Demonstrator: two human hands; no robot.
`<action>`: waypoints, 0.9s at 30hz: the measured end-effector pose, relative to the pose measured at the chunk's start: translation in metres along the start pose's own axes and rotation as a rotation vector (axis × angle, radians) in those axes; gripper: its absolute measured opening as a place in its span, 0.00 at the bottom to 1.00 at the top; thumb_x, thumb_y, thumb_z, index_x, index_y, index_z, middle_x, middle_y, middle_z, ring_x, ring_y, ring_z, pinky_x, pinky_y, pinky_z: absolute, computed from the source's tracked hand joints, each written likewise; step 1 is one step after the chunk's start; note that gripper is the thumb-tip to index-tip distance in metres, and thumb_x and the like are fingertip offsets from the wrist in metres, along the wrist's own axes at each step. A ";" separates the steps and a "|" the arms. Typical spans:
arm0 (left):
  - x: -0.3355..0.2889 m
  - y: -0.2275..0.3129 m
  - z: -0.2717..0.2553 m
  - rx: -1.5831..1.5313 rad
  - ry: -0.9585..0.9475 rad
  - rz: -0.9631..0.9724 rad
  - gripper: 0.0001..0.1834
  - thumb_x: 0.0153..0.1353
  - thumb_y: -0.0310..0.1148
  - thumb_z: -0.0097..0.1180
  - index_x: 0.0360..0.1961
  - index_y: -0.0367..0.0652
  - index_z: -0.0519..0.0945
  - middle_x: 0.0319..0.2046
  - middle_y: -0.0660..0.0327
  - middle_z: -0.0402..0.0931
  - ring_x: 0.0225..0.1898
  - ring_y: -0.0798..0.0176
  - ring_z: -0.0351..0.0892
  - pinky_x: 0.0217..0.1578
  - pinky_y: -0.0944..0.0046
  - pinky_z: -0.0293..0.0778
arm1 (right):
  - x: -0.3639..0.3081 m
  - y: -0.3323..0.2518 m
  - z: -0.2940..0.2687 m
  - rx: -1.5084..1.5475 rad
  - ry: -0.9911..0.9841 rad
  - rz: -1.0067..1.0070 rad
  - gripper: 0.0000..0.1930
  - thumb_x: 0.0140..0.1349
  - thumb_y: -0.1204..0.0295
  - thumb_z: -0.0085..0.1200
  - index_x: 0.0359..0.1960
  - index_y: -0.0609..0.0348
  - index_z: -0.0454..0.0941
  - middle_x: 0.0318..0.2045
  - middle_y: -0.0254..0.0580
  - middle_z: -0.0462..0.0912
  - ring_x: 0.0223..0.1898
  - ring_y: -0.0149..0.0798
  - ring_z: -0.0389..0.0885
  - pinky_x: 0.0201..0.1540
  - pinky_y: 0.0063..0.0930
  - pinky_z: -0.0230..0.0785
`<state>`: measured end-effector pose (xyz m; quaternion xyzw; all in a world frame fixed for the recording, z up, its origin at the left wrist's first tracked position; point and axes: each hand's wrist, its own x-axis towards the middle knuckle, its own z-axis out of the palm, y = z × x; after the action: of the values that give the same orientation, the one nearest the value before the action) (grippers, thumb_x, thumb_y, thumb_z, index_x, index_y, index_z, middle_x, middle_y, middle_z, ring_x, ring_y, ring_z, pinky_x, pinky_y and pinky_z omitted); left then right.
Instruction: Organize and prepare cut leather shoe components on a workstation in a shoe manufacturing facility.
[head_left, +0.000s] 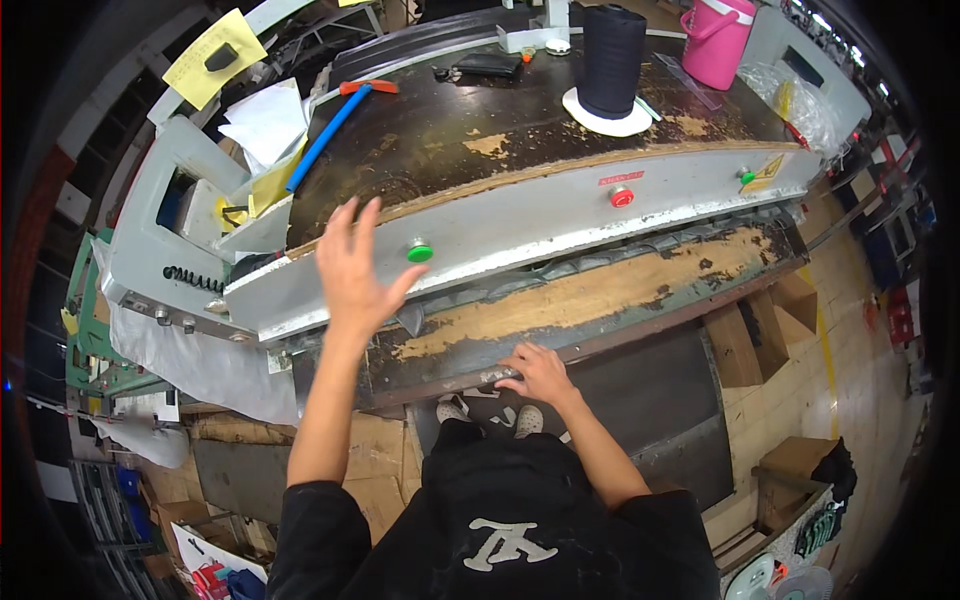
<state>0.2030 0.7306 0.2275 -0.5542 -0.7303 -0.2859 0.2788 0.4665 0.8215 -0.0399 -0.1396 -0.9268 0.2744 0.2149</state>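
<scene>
My left hand is raised in front of the grey beam of a large machine, its fingers spread and nothing in it. Just to the right of its thumb is a green push button; a gap seems to lie between them, though overlap makes this hard to judge. Lower down, my right hand is on the front edge of the machine's worn bed. Thumb and forefinger close around that edge, and the undersides of the other fingers are hidden.
On the dark top stand a black spool on a white disc and a pink jug. A blue-handled tool lies at the left. Along the beam are a red button and another green button. Cardboard boxes sit at right.
</scene>
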 end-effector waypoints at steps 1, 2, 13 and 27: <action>0.004 -0.001 0.010 -0.002 0.003 0.004 0.40 0.51 0.39 0.81 0.66 0.46 0.78 0.64 0.49 0.74 0.67 0.42 0.71 0.69 0.41 0.63 | 0.007 0.002 -0.002 0.018 0.022 -0.007 0.23 0.56 0.48 0.73 0.45 0.48 0.89 0.38 0.38 0.78 0.44 0.49 0.82 0.47 0.44 0.77; 0.003 -0.005 0.027 0.082 -0.018 -0.024 0.44 0.49 0.42 0.82 0.68 0.47 0.77 0.66 0.49 0.73 0.69 0.42 0.69 0.69 0.40 0.61 | 0.014 0.003 -0.004 0.036 0.035 -0.010 0.22 0.54 0.50 0.75 0.44 0.50 0.89 0.38 0.39 0.78 0.45 0.49 0.82 0.48 0.44 0.76; -0.016 -0.047 0.007 -0.035 -0.139 0.067 0.47 0.52 0.45 0.78 0.73 0.48 0.73 0.72 0.48 0.68 0.74 0.38 0.65 0.73 0.39 0.59 | 0.063 -0.018 -0.027 0.031 0.064 -0.004 0.24 0.51 0.52 0.77 0.45 0.52 0.89 0.41 0.40 0.82 0.48 0.50 0.83 0.52 0.45 0.75; -0.091 -0.332 -0.242 0.542 0.486 -0.907 0.28 0.59 0.45 0.73 0.55 0.38 0.83 0.41 0.50 0.86 0.45 0.46 0.86 0.48 0.48 0.79 | 0.070 -0.033 -0.037 -0.070 0.027 -0.010 0.25 0.43 0.56 0.81 0.41 0.53 0.89 0.37 0.40 0.81 0.44 0.50 0.80 0.49 0.44 0.70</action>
<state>-0.0759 0.4219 0.2903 -0.0133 -0.8569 -0.2986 0.4200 0.4187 0.8376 0.0293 -0.1459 -0.9337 0.2387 0.2237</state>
